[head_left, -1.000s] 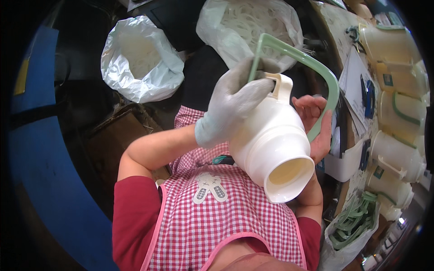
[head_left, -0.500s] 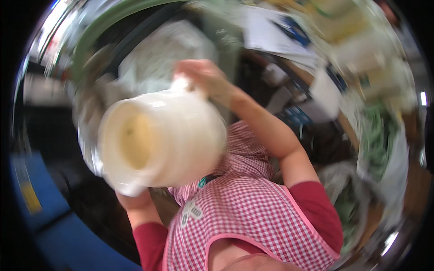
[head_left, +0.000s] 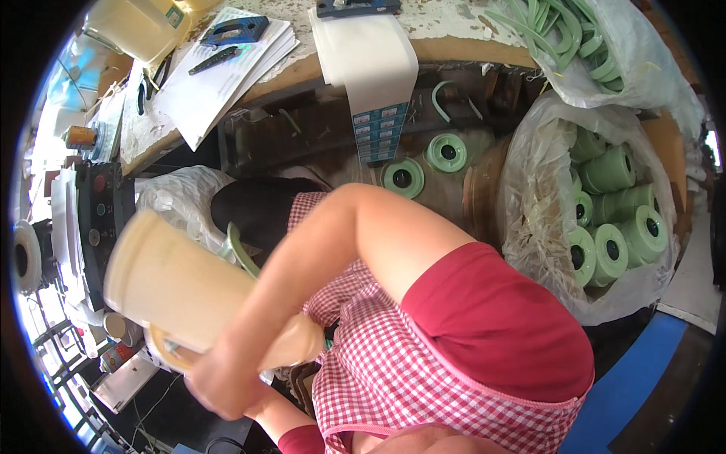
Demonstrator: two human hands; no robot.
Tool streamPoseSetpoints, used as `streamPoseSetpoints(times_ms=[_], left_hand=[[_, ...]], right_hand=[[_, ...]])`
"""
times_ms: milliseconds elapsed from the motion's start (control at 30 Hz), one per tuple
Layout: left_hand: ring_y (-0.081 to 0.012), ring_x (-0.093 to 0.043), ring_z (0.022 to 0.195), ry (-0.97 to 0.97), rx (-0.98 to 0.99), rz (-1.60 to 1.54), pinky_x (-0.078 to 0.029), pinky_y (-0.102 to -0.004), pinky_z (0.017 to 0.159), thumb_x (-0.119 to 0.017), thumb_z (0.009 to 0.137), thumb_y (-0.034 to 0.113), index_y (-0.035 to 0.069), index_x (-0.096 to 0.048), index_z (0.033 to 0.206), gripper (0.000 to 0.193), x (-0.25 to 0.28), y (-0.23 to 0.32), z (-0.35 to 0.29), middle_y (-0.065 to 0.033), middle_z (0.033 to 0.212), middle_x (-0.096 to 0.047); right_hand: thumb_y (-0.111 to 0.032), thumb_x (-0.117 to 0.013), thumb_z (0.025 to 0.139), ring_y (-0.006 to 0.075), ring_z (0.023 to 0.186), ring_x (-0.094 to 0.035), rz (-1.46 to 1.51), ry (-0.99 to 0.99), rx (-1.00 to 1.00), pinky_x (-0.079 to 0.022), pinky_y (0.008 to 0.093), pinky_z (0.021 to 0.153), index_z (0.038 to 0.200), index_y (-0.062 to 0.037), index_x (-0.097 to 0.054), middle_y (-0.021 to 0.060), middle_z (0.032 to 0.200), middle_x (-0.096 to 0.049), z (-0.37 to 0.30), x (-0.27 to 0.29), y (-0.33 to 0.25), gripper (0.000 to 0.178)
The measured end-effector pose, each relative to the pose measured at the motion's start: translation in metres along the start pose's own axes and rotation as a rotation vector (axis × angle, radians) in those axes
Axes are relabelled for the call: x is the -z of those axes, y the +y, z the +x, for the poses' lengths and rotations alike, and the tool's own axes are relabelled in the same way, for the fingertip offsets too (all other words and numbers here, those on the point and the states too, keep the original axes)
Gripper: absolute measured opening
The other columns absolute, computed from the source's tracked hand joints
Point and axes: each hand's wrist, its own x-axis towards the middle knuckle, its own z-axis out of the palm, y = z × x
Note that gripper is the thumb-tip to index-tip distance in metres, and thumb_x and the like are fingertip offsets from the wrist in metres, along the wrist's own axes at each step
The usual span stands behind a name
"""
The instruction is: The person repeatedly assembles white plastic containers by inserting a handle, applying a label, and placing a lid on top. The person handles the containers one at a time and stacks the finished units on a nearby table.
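A large cream plastic jug (head_left: 181,276) lies tilted on its side at the left in front of me, its wide end up and to the left. My right arm crosses my body, and my right hand (head_left: 223,378) is closed at the jug's loop handle (head_left: 162,348); motion blurs the fingers. Below it, my left forearm (head_left: 280,415) runs up behind the right hand, and my left hand is hidden. A curved pale green plastic piece (head_left: 240,250) shows at the jug's far side; whether it touches the jug I cannot tell.
On the worn workbench (head_left: 469,49) are papers (head_left: 219,79), a blue-black tool (head_left: 236,30) and another cream jug (head_left: 140,30). A label sheet (head_left: 378,91) hangs over its edge. Green spool-shaped parts (head_left: 605,253) fill a plastic bag (head_left: 529,189) at right, with curved green strips (head_left: 567,34) above.
My view has swung towards the bench and bags. The jug has turned and moved lower left in view, and my right arm now reaches across my body.
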Motion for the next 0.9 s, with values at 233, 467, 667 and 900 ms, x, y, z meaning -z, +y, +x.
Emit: streamPoseSetpoints(times_ms=[233,467,667,900], left_hand=[[-0.0171,-0.067,0.088,0.095,0.084,0.048,-0.058,-0.0346,0.077,-0.054,0.109,0.031,0.000,-0.061,0.134,0.041,0.003,-0.013,-0.009,-0.0063,0.096,-0.067],[-0.0177,-0.068,0.093,0.247,0.177,-0.021,-0.058,-0.0356,0.080,-0.054,0.109,0.036,0.001,-0.061,0.134,0.044,0.022,-0.022,-0.044,-0.0063,0.101,-0.068],[-0.0182,-0.068,0.096,0.372,0.259,-0.186,-0.058,-0.0364,0.082,-0.054,0.109,0.040,0.003,-0.061,0.135,0.046,0.052,-0.031,-0.046,-0.0063,0.105,-0.068],[-0.0187,-0.068,0.101,0.435,0.332,-0.456,-0.058,-0.0374,0.085,-0.054,0.109,0.044,0.004,-0.062,0.135,0.049,0.064,-0.030,-0.062,-0.0062,0.110,-0.069]], right_hand=[[-0.024,-0.078,0.093,0.0205,0.076,-0.067,0.773,0.705,-0.823,-0.054,0.0336,0.067,0.085,-0.0085,-0.076,0.0047,0.079,-0.069,-0.281,-0.023,-0.065,0.017],[-0.038,-0.062,0.100,0.0409,0.090,-0.071,0.331,0.000,-2.638,-0.051,0.0551,0.079,0.101,0.0048,-0.072,0.0243,0.095,-0.073,-0.630,-0.220,-0.213,0.044],[-0.031,-0.076,0.090,0.0396,0.114,-0.067,-0.001,0.152,-2.688,-0.054,0.0494,0.099,0.116,0.0008,-0.070,0.0232,0.120,-0.070,-0.694,-0.427,-0.283,0.042],[-0.041,-0.076,0.083,0.0371,0.084,-0.075,0.306,-0.117,-2.506,-0.058,0.0528,0.074,0.093,-0.0038,-0.073,0.0206,0.090,-0.072,-0.691,-0.359,-0.264,0.038]])
